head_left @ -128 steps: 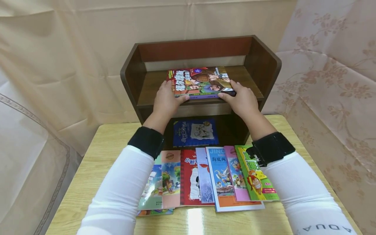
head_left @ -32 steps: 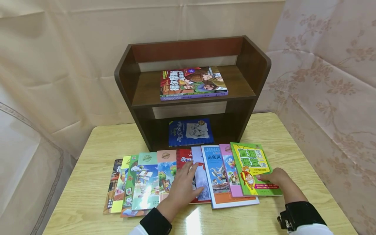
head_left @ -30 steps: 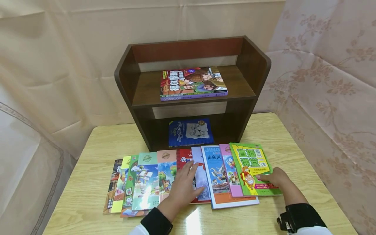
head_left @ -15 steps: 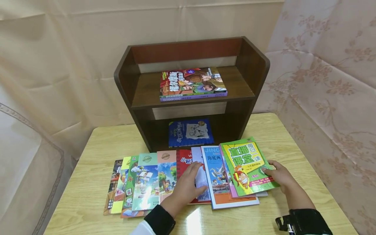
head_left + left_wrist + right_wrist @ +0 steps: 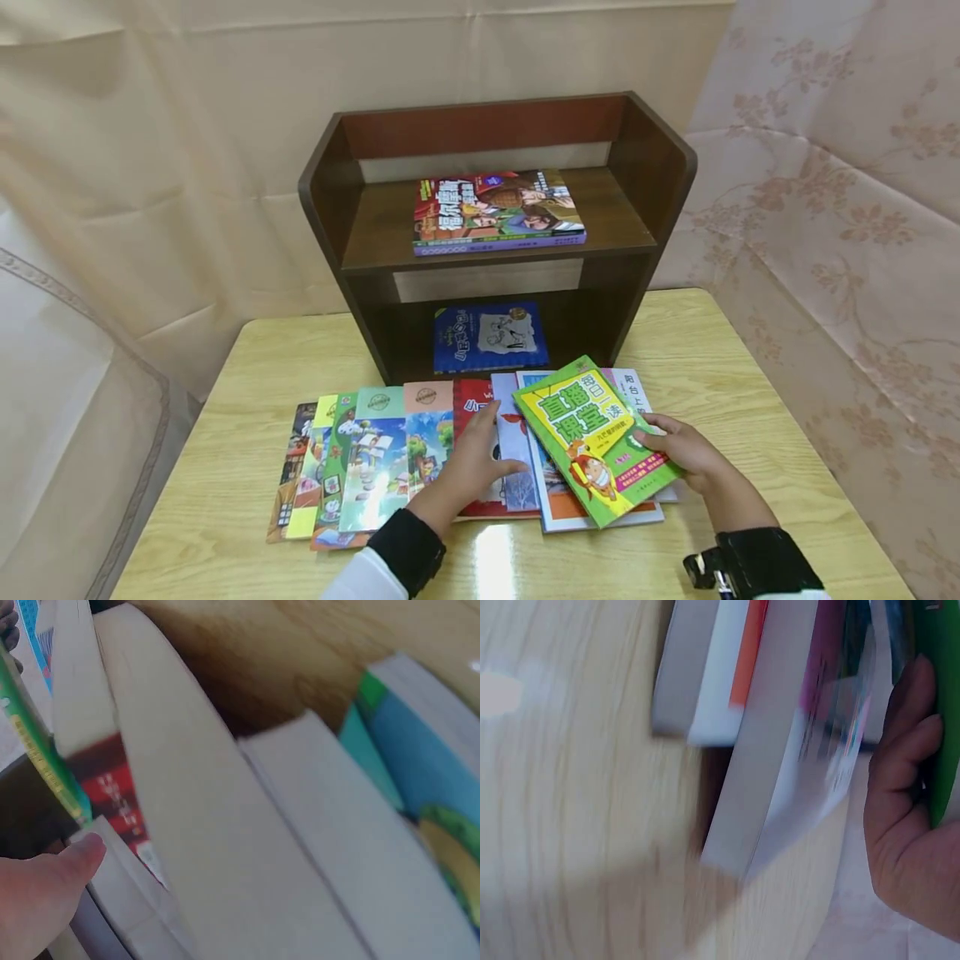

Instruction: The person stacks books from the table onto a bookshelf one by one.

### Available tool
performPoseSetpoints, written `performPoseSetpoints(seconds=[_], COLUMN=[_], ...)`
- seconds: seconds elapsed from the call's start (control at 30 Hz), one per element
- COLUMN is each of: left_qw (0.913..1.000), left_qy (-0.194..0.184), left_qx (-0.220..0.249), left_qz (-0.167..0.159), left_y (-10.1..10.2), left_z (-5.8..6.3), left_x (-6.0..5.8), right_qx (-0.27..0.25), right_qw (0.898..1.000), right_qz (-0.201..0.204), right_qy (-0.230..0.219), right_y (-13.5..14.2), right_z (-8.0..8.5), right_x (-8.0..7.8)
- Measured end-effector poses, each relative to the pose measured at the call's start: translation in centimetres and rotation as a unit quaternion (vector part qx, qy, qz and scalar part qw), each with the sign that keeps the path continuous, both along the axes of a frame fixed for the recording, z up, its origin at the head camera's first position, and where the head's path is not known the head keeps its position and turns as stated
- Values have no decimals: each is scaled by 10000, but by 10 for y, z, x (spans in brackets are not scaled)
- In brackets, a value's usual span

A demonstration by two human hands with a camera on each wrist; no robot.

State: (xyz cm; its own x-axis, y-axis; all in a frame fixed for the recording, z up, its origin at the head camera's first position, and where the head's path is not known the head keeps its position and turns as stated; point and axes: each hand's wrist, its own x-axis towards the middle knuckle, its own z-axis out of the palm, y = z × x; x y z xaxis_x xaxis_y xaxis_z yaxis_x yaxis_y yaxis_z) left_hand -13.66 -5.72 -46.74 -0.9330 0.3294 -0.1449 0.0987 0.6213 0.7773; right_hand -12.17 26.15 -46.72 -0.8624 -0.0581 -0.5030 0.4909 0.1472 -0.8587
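My right hand (image 5: 693, 457) grips the right edge of a green book (image 5: 592, 437), thumb on its cover; fingers curl behind the green cover in the right wrist view. That book is raised and tilted over a blue-and-orange book (image 5: 566, 512) and a pink-edged white book (image 5: 632, 385). Over a red book (image 5: 471, 390) lies my left hand (image 5: 461, 471), fingers extended and thumb spread toward a lavender book (image 5: 521, 496). In the left wrist view only its thumb (image 5: 56, 889) shows, beside the book edges.
Further left, several overlapping books (image 5: 372, 492) lie in a row on the table (image 5: 225, 467). Behind stands a dark wooden shelf (image 5: 630, 242). Its upper level holds stacked books (image 5: 502, 212); a blue book (image 5: 491, 337) lies on the lower one.
Both hands earlier held the stack on the upper shelf, then came down to the row. The right hand has since lifted the green book and moved it left, uncovering the white book.
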Motion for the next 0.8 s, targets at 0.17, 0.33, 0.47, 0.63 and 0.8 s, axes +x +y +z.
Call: performPoseSetpoints(seconds=[0.17, 0.33, 0.47, 0.63, 0.8], left_qw=[9987, 9967, 9973, 9961, 9929], left_qy=[-284, -455, -451, -725, -1038], left_qx=[343, 487, 468, 491, 575], left_qz=[253, 465, 353, 143, -70], left_y=[-8, -19, -27, -33, -35], left_z=[2, 4, 6, 13, 18], left_x=[-2, -4, -5, -2, 2], right_qx=[-289, -474, -595, -573, -628], right_qw=[9993, 9967, 9927, 9880, 9816], right_qz=[250, 658, 1045, 1436, 1802], right_qy=[11, 15, 20, 16, -32], right_y=[-17, -27, -30, -30, -30], right_z=[1, 4, 7, 12, 17], right_x=[-8, -13, -16, -24, -34])
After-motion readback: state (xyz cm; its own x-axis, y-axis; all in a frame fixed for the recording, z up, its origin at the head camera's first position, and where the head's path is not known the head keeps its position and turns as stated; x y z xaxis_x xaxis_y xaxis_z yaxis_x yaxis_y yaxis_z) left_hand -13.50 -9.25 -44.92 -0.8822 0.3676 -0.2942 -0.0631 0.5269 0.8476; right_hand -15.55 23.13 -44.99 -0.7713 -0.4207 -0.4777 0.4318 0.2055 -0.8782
